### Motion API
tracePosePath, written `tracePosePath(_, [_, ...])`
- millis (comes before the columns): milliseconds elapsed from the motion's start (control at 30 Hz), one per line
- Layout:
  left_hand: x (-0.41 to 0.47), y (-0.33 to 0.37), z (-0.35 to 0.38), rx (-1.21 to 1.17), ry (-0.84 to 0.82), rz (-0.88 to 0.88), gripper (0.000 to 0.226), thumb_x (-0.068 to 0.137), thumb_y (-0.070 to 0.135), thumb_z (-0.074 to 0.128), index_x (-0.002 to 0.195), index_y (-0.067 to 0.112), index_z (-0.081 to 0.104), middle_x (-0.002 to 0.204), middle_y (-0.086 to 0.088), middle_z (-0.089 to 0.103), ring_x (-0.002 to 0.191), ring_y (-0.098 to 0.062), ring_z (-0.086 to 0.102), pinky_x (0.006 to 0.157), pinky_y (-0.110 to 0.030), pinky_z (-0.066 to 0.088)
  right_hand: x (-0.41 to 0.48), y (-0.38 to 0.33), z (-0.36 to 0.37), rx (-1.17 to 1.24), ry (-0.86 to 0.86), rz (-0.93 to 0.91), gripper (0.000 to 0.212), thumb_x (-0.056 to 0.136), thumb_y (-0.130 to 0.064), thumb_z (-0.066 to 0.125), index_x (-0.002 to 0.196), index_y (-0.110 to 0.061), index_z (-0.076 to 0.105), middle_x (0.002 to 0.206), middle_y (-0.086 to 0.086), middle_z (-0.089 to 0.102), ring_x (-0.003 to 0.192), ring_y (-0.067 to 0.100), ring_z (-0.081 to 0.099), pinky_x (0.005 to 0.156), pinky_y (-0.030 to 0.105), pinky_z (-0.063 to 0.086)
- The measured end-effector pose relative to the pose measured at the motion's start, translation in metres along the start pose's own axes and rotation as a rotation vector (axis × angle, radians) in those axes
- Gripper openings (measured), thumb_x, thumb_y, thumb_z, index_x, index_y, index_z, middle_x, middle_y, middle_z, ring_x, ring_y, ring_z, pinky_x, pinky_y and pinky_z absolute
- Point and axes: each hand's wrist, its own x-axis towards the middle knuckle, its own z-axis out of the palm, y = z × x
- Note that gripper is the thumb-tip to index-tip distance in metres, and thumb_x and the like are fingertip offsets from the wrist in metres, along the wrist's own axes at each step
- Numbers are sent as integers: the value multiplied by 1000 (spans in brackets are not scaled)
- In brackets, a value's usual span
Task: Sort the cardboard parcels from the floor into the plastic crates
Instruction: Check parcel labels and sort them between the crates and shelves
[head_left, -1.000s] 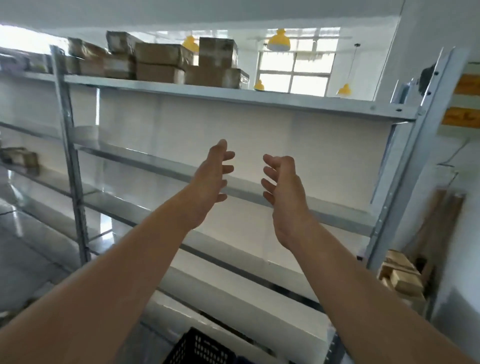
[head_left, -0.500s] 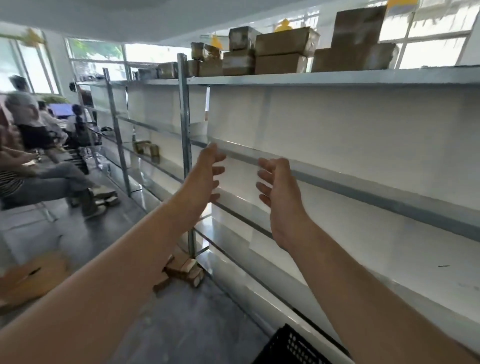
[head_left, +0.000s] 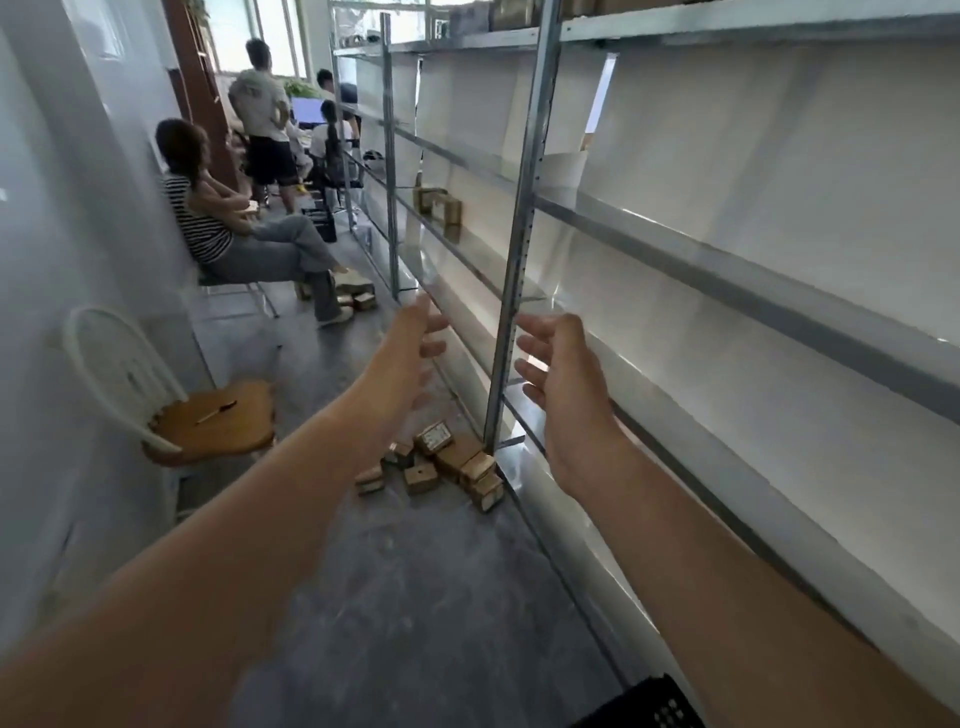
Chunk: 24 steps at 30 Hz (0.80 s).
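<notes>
Parcels (head_left: 457, 460) on floor (head_left: 415, 597) carry white labels (head_left: 438, 435), print too blurred.

a wooden chair (head_left: 244, 428) faces metal shelving (head_left: 523, 234), with a seated person (head_left: 208, 228) beyond.

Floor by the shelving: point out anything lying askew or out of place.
The cardboard parcels lie in a loose jumble on the floor at the foot of the shelf upright, tilted every way. A smaller heap lies farther along the floor.
</notes>
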Motion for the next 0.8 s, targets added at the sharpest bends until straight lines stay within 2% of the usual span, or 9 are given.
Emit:
tracePosePath(67, [25,-14,-9,12,36,-35,61,102,66,27,137,29,59,144,-3,53,133,-28,45,112,-52,38,29,18,10,-15,-54,18,43,110,-41,39,136,-27,70,143,-2,65,131,13,61,110,33,49])
tracePosePath(133, [51,-25,-20,13,65,-62,61,102,66,26,137,29,58,145,-4,52,137,-30,43,114,-54,36,59,32,22,1,-88,39,36,112,-36,38,121,-28,72,117,-10,71,101,-3,69,77,10,54])
tracePosePath(167, [65,-30,-26,9,83,-83,60,102,66,26,137,29,59,145,-4,52,139,-31,42,115,-55,35,73,38,30,-1,-100,50,34,113,-34,38,115,-29,72,107,-14,69,88,-8,68,62,5,51])
tracePosePath(200, [79,-34,-33,3,98,-98,59,102,65,26,136,30,59,146,-5,52,140,-32,41,115,-55,35,87,43,40,-14,-115,62,34,113,-33,38,116,-29,71,104,-16,68,85,-9,66,56,4,48])
tracePosePath(333, [152,-52,-67,9,113,-121,62,103,65,25,141,27,56,149,-6,50,144,-34,38,117,-56,32,158,66,88,-10,-136,97,41,112,-36,39,134,-23,71,120,-9,67,102,-1,61,70,17,47])
tracePosePath(400, [195,-60,-84,13,116,-143,62,104,62,25,143,24,55,151,-7,48,145,-35,37,118,-56,31,195,78,113,-13,-140,108,44,113,-38,37,138,-23,70,117,-13,66,103,-2,60,70,15,46])
tracePosePath(467, [243,-67,-100,8,102,-171,59,104,61,26,139,24,57,149,-6,49,145,-35,36,116,-53,32,230,88,138,-8,-127,120,44,113,-39,36,139,-24,69,116,-16,65,108,2,61,71,14,49])
tracePosePath(600, [338,-81,-116,18,46,-236,51,105,59,26,127,27,59,141,-5,51,144,-35,37,111,-50,33,303,114,174,-16,-50,164,44,110,-42,39,139,-28,69,131,-10,66,126,12,60,89,24,45])
tracePosePath(800, [456,-120,-101,53,-92,-280,55,106,58,24,134,24,58,146,-8,50,139,-29,40,113,-49,33,405,163,186,-25,41,257,41,111,-39,39,135,-29,70,133,-6,65,122,9,62,83,22,45])
